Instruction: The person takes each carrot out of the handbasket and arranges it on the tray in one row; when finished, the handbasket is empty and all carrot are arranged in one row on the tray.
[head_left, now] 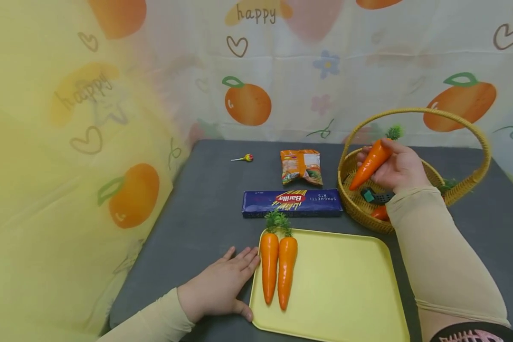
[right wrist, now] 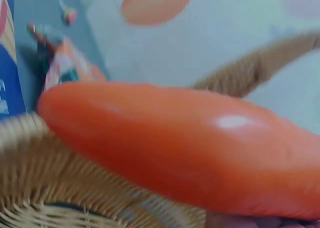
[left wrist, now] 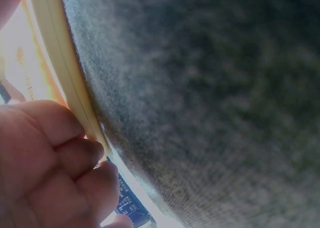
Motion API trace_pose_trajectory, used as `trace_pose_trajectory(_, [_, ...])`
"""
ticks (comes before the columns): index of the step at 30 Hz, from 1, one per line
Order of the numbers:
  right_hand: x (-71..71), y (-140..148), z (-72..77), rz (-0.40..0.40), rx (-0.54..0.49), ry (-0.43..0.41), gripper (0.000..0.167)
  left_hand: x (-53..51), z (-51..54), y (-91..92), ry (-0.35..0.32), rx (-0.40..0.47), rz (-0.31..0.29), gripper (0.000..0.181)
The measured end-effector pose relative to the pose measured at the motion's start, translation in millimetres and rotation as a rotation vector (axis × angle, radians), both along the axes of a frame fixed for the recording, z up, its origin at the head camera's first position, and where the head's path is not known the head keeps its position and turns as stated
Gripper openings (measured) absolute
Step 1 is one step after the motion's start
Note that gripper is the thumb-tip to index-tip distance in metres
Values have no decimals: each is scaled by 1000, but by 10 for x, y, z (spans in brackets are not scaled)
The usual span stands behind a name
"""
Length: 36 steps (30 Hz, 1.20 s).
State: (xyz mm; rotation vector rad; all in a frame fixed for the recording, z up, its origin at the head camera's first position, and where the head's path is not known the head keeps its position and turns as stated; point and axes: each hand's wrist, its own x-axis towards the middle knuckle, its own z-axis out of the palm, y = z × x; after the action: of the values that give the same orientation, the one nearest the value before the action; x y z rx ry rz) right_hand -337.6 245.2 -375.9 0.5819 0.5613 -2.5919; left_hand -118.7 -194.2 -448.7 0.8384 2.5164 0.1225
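Note:
My right hand [head_left: 399, 168] grips an orange carrot [head_left: 371, 164] with a green leafy top, above the wicker basket [head_left: 355, 209]. In the right wrist view that carrot [right wrist: 180, 143] fills the middle, its tip to the left over the basket's weave. My left hand [head_left: 222, 285] lies with fingers extended against the left rim of the yellow tray [head_left: 337, 285]. Close by its fingertips, two carrots lie side by side on the tray, a left carrot [head_left: 269, 268] and a right carrot [head_left: 287, 273]. In the left wrist view the hand's fingers [left wrist: 75, 158] touch the tray's edge [left wrist: 65, 63].
Behind the tray lies a blue spaghetti box [head_left: 292, 203]. Farther back are an orange snack packet [head_left: 301, 167] and a lollipop [head_left: 248, 157]. Another carrot [head_left: 380, 213] is partly visible inside the basket, whose tall handle [head_left: 414, 110] arches over it.

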Motion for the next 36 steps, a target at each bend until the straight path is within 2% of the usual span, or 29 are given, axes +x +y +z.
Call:
trace_pose_trajectory(4, [198,-54,106,-3,-43,65,43,3,5,-1,7,2,-3,128])
trace_pose_trajectory(10, [574,-163,183,86,-82,268,27,4,14,-3,19,5,-10,128])
trace_pose_trajectory(14, [834,-270,185,165,-116,397,29,2,13,-3,26,5,-13,127])
trace_pose_trajectory(21, [1227,-446,136,262,-134,509,34,9,8,5,28,6,-10,128])
trace_pose_trajectory(25, [1383,-529,84,309,-108,532,36,14,12,10,24,9,-3,127])
trace_pose_trajectory(30, [1529,-613,-31,350,-48,500,38,10,5,11,34,6,-11,127])
trace_pose_trajectory(36, [1635,-716,-256,383,1,458,37,5,-15,4,44,5,-15,128])
